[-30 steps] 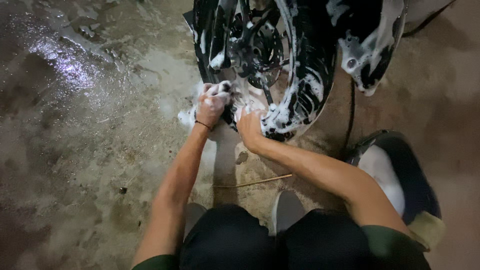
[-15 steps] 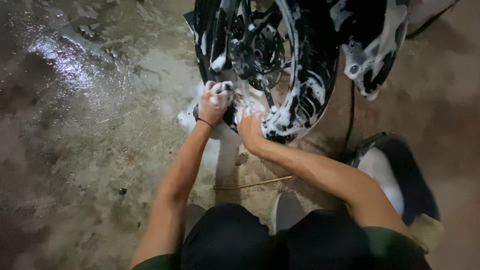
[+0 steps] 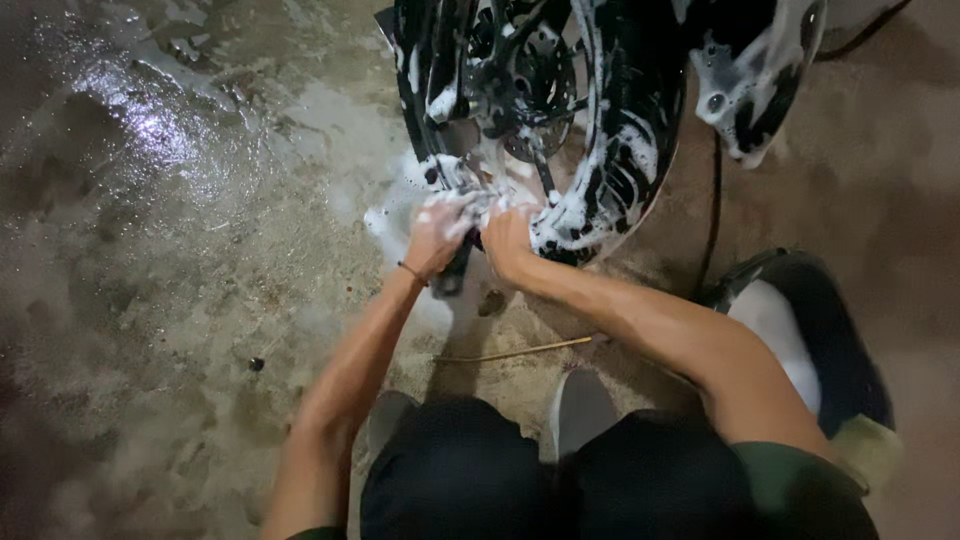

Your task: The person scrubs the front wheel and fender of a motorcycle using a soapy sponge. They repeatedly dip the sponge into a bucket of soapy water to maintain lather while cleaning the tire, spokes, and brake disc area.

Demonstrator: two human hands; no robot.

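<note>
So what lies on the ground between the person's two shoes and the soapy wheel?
In the head view, a thin yellowish stick lies on wet concrete between shoes and wheel.

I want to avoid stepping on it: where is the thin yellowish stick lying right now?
In the head view the thin stick lies flat on the wet concrete floor, just ahead of the person's shoes, below the soapy wheel and under the right forearm.

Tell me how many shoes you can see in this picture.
2. The left shoe sits on the wet floor below the left forearm; the right shoe is beside it, under the right forearm. Both are partly hidden by the knees.
</note>
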